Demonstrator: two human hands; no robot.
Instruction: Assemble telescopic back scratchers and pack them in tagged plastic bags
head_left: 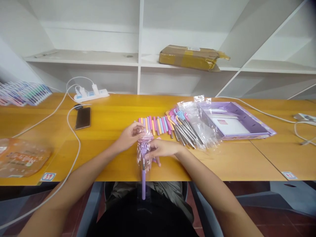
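**One purple back scratcher whole and in plastic, many lying in parts**

From where I stand, the purple back scratcher (143, 180) is the only one I can see with head, metal rod and handle together. It lies upright before the seated person, handle toward the body and sticking out past the near edge of the tabletop (116, 115), with a clear plastic sleeve (138, 161) around it. I'd judge it assembled and its bagging well along; whether the sleeve is sealed, I can't tell.

The left hand (131, 135) has its fingers curled in, seemingly pinching the sleeve's far end. The right hand (161, 148) grips from the side, thumb laid near the scratcher's neck; the glare hides whether it holds the rod or only the film.

Most of the lot looks undone. Just beyond the hands, loose coloured handles (154, 125) lie side by side in a row. Next to them is a pile of metal rods (184, 131) with hand-shaped heads, their near ends bare. More clear bags (209, 136) lie beside that pile, against a shallow purple box (249, 135) with papers in it. I see no finished stack, though some could be elsewhere.
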